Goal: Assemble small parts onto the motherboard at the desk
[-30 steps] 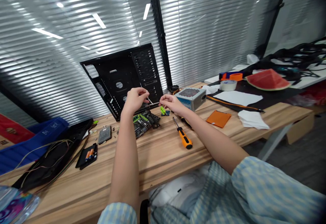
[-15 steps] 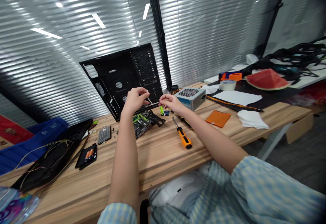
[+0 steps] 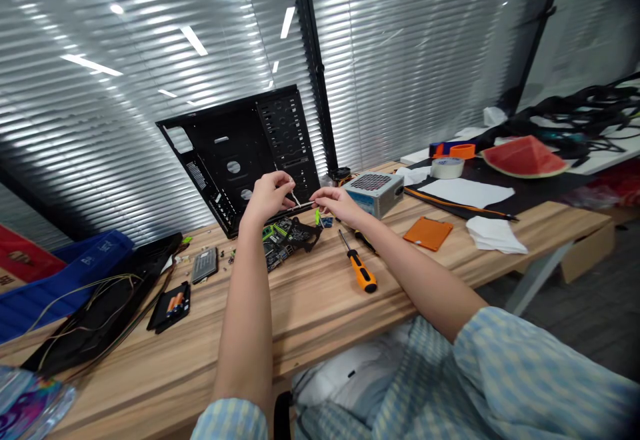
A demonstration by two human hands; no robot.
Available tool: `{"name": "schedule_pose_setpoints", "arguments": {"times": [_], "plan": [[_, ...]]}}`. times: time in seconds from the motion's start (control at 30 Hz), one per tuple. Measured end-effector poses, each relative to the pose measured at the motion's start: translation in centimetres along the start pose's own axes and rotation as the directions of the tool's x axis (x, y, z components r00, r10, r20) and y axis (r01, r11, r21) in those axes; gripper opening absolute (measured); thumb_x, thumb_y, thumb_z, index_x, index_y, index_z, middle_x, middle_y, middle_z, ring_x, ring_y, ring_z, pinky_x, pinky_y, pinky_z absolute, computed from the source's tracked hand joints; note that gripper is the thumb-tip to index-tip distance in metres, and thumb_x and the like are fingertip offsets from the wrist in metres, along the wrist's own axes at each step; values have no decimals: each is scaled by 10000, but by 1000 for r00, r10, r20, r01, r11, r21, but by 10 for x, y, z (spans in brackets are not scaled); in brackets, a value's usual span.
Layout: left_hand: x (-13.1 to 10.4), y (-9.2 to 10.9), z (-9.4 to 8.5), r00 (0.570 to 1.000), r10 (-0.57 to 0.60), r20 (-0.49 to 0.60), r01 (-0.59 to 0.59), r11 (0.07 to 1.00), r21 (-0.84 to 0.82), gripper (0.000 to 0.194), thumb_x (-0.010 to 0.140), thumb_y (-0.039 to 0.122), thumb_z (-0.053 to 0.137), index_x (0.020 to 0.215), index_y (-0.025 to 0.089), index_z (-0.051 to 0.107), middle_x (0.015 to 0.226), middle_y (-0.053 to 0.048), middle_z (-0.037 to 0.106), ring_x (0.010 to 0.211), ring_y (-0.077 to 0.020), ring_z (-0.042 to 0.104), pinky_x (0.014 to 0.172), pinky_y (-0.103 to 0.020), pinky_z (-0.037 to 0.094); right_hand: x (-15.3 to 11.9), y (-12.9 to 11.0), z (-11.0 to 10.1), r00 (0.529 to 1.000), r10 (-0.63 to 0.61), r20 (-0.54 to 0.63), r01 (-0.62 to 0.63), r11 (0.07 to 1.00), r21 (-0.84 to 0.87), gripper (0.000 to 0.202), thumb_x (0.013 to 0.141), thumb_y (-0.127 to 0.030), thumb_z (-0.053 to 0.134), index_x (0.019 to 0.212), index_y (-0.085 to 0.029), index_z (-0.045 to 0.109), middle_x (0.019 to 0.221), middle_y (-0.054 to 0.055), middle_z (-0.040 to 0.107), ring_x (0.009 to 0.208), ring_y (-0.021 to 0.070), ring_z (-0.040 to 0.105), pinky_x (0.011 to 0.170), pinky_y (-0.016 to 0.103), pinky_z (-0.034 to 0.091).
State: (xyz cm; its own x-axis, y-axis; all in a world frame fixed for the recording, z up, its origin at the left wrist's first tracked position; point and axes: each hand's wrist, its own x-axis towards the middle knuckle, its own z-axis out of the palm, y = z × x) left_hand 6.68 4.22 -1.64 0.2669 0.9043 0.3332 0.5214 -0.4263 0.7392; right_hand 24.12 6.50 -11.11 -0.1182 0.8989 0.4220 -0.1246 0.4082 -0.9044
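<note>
My left hand is closed in a pinch on a thin white strand that slants down to the right. Facing it, my right hand pinches a thin pale piece lying nearly level. The two meet or cross between my fingertips; I cannot tell whether they are one piece. Both hands are raised in front of the lower edge of a black computer case panel, which leans at the back. Below them lies a green and black circuit board, partly hidden by my left hand and forearm.
An orange-handled screwdriver lies between my forearms. A power supply box and an orange square are on the right. At left are a grey drive and a black tray with batteries.
Both hands have shifted very slightly, my right hand a little to the left. The black part beside the circuit board has changed its angle slightly. Both pinches stay closed.
</note>
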Motion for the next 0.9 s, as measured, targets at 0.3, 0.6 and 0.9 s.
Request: {"name": "schedule_pose_setpoints", "arguments": {"times": [0.3, 0.6, 0.9], "plan": [[3, -4, 1, 1000, 27, 3, -27, 1000, -2, 86, 821, 251, 574, 857, 173, 580, 799, -10, 622, 590, -145, 692, 483, -199, 548, -3, -1, 0, 999, -39, 5, 39, 999, 4, 218, 685, -348, 711, 815, -184, 649, 698, -2, 664, 614, 105, 571, 555, 219, 442], [3, -5, 0, 999, 45, 1, -45, 999, 6, 104, 820, 261, 581, 868, 169, 591, 816, -19, 624, 590, -147, 693, 475, -192, 540, -3, 0, 1, 996, -92, 12, 92, 996, -4, 261, 647, -361, 746, 811, -179, 655, 707, -5, 649, 651, 112, 571, 605, 235, 455], [2, -3, 0, 998, 55, -11, -55, 998, 10, 84, 814, 246, 578, 852, 173, 593, 820, -15, 624, 583, -140, 689, 464, -182, 527, -4, 1, 1, 993, -114, 11, 114, 993, -38, 303, 658, -430, 750, 821, -191, 659, 692, -6, 626, 625, 117, 552, 559, 233, 447]]}}
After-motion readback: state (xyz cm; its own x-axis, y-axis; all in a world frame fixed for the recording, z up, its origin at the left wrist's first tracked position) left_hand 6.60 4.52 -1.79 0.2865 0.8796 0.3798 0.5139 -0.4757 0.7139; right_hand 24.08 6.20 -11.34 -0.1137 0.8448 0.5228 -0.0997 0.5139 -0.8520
